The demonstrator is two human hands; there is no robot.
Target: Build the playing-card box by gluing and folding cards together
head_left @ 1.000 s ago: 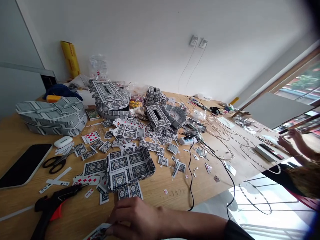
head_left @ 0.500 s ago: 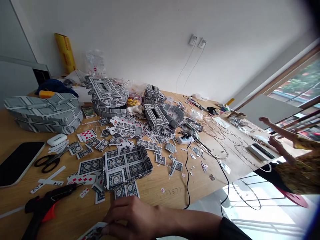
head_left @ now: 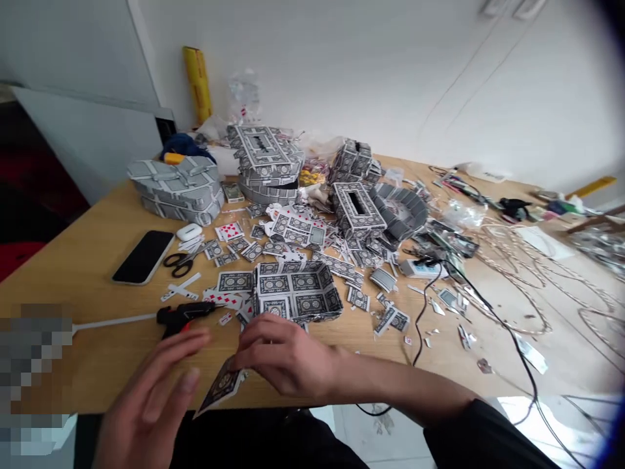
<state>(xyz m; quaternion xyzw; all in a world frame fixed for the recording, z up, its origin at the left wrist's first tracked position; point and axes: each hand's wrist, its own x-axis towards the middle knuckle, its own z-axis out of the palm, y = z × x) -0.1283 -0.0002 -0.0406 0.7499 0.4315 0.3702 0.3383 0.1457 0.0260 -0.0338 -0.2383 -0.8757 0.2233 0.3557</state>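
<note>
My right hand (head_left: 288,355) pinches a playing card (head_left: 222,385) at its upper end, over the front edge of the table. The card is tilted, its patterned back partly turned to me. Left of it is my left hand (head_left: 159,397), empty, with thumb and fingers apart. Just beyond my right hand stands a shallow open box made of playing cards (head_left: 297,290); my hand covers part of its near side. A black glue gun (head_left: 180,317) with an orange trigger lies beyond my left hand, a white glue stick (head_left: 117,322) reaching out from its back.
Scissors (head_left: 180,262), a phone (head_left: 143,257) and a white earphone case (head_left: 189,232) lie to the left. Card-covered boxes (head_left: 359,208) and a heart-shaped box (head_left: 178,189) stand behind cut cards. A black cable (head_left: 469,293) runs from a power strip (head_left: 424,268) over the table edge.
The view has swung left and down. My left hand has come into view, and the card in my right hand is now raised and shows its back. The other person has left the view.
</note>
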